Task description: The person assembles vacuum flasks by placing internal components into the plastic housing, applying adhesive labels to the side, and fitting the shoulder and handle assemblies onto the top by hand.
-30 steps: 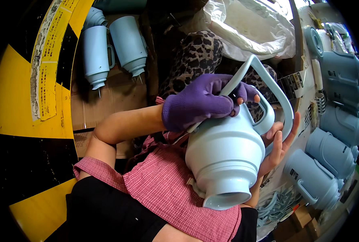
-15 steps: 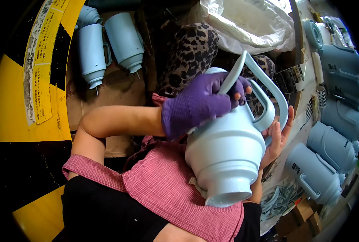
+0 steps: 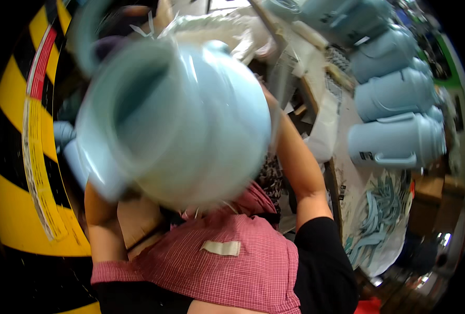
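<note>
Filling the middle of the view, a pale blue jug point(image 3: 175, 120) is raised close to the camera, blurred, its open end turned toward the lens and tilted to the left

Left of jug: a yellow-and-black striped floor band point(image 3: 13, 172) curves down the edge, with a red and white strip along it. More pale blue shapes point(image 3: 65, 141) show just beside the jug's lower left edge, partly hidden by it

Left forearm point(image 3: 104, 225) rises from the pink checked apron point(image 3: 217, 261) and goes up behind the jug; left hand is hidden by the jug body, so cannot tell how its fingers sit. A dark purple patch point(image 3: 107, 47) shows at the jug's upper left, too blurred to identify

Below jug: apron carries a small white tag point(image 3: 221, 247); black sleeve point(image 3: 321, 261) to its right

Right of jug: right forearm point(image 3: 295, 157) runs up to the jug's right side. Right hand is behind the jug; its grip cannot be told either. Clear plastic bag point(image 3: 211, 26) lies above the jug, near the top edge

Further right: a row of finished pale blue flasks point(image 3: 394, 141) lies on their sides on the bench, handles facing out. Below them sits a heap of pale blue strips point(image 3: 379, 220) on a white sheet
</note>
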Demonstrator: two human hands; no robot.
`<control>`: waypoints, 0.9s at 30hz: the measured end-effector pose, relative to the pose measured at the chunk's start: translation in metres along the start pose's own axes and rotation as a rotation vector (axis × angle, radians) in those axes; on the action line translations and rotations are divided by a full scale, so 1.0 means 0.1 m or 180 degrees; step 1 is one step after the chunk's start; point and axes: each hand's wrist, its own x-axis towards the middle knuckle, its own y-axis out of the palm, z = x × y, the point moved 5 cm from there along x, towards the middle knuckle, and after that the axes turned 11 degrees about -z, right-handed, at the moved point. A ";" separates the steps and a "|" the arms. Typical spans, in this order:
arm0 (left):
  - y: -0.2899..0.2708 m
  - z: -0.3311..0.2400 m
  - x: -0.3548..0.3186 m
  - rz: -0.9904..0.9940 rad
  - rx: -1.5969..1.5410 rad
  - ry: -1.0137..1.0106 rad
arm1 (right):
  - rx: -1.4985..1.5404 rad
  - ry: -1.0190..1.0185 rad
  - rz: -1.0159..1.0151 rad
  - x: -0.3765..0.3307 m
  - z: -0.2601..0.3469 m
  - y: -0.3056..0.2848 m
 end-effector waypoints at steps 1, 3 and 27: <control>-0.24 -0.25 0.14 -0.0316 0.1318 0.0724 | 0.0166 -0.0102 -0.0303 0.17 -0.05 0.17; -0.71 -0.34 0.20 -0.0614 0.2482 0.1571 | 0.0971 -0.0304 -0.0373 0.25 -0.09 -0.03; 1.87 1.60 -0.70 0.2213 0.1671 0.0678 | -0.0327 -0.3384 -0.6568 -5.87 0.31 -1.05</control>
